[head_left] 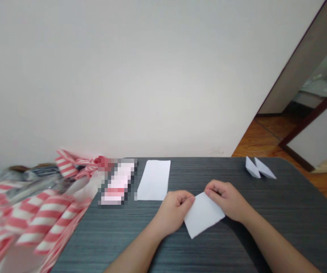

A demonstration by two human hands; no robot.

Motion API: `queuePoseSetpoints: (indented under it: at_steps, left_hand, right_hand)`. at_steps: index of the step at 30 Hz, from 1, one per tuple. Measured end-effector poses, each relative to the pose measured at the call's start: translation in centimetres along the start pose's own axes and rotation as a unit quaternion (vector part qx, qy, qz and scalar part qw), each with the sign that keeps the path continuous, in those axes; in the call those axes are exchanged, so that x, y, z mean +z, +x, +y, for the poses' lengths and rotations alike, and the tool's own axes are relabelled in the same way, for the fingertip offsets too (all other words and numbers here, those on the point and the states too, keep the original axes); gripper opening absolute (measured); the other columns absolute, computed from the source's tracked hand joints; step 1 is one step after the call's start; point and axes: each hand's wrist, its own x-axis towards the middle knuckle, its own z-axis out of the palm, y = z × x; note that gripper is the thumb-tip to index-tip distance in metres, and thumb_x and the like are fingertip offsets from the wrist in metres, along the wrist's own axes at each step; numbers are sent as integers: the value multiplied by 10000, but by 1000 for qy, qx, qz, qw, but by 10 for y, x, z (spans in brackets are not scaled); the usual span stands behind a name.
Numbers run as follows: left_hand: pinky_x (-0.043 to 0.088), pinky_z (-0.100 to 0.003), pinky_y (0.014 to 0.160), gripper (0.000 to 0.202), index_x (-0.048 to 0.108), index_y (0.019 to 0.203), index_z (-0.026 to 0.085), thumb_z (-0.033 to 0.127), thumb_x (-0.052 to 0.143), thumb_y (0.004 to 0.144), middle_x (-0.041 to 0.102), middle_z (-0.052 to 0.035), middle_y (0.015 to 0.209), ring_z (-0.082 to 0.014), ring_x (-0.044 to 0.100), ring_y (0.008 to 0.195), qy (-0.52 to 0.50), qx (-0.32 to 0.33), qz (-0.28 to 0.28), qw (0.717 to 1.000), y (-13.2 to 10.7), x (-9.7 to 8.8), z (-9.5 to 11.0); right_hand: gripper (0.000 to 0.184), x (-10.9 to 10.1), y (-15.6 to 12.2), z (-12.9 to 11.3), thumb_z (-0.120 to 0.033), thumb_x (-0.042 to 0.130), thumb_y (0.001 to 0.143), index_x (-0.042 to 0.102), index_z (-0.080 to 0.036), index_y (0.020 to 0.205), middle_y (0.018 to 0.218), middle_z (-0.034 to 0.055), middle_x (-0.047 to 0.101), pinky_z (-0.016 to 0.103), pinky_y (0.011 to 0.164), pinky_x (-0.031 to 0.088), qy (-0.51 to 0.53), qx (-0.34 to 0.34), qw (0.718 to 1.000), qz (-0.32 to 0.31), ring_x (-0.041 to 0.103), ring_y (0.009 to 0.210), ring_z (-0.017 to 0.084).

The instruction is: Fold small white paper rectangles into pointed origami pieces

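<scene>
A small white sheet of paper [205, 216] is held up at a slant over the dark table, with one corner pointing towards me. My left hand [176, 212] pinches its upper left edge between thumb and curled fingers. At the upper right edge, my right hand [226, 199] grips the same sheet in a similar pinch. Parts of the paper's sides are hidden behind the fingers. Just beyond my left hand lies a white stack of paper [154, 180], flat on the table.
Two folded white paper pieces [260, 168] stand at the table's far right. A pixelated pink-and-white item [118, 184] lies left of the stack. Red-and-white striped cloth [44, 216] is heaped along the left side of the dark table [106, 239]. A white wall [140, 83] rises behind.
</scene>
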Motion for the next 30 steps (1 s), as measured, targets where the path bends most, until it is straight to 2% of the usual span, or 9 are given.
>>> queuePoseSetpoints:
  at_steps: [4,7,9,12,17,20,23,26,30]
  left_hand:
    - [305,-214,524,297,631,723,136,367,520,873,541,6,638,-109,440,586,-49,-17,27,998,1,1,-3]
    - [320,-211,520,281,597,769,140,397,536,863,540,12,639,-106,438,570,-132,-33,77,988,5,2,-5]
    - [326,-209,517,271,554,790,151,413,545,858,540,21,636,-103,440,558,-187,-35,91,977,6,3,-5]
    - [309,-203,500,255,514,790,162,405,559,852,516,40,603,-93,415,526,-212,-34,69,974,7,3,-3]
    - [275,-199,490,248,530,719,150,356,572,851,448,54,559,-80,364,512,-159,-18,34,987,3,2,-1]
    - [296,-200,497,256,544,761,151,385,556,863,487,41,598,-87,395,530,-170,-21,21,985,3,3,-3]
    - [311,-197,492,250,529,777,158,391,558,864,495,44,606,-88,402,528,-193,-28,36,980,4,4,-4]
    - [373,-201,546,226,528,791,160,371,573,859,535,34,660,-95,451,579,-219,-10,65,974,6,5,-5]
    - [389,-207,542,205,536,871,170,373,562,871,553,39,646,-98,470,552,-251,-6,56,966,6,6,-8]
  right_hand:
    - [155,3,-1,6,-285,509,907,583,-178,824,672,-12,582,224,528,376,75,23,997,4,527,595,128]
    - [174,5,-2,11,-338,484,926,538,-180,880,633,-35,554,214,463,362,162,53,985,-10,485,487,103]
    - [175,5,-1,15,-346,499,921,525,-176,889,631,-33,581,213,451,364,187,58,980,-21,483,450,93]
    - [178,3,0,17,-343,512,918,533,-170,881,615,-27,600,211,449,371,195,59,979,-13,502,444,94]
    - [173,2,1,18,-333,526,915,562,-167,884,584,-45,554,202,435,367,184,59,981,29,484,443,88]
    - [174,4,1,18,-329,544,908,562,-164,852,553,-52,533,197,422,350,176,60,982,12,480,431,85]
    - [179,6,-1,16,-341,532,917,546,-169,870,584,-49,542,199,421,364,206,50,977,-10,482,432,82]
    - [175,8,-2,14,-341,521,927,532,-174,975,683,-29,577,206,429,395,248,31,967,-56,483,452,81]
    - [219,9,-4,12,-310,506,943,520,-170,1110,698,-25,581,206,447,410,255,33,963,-82,483,471,83]
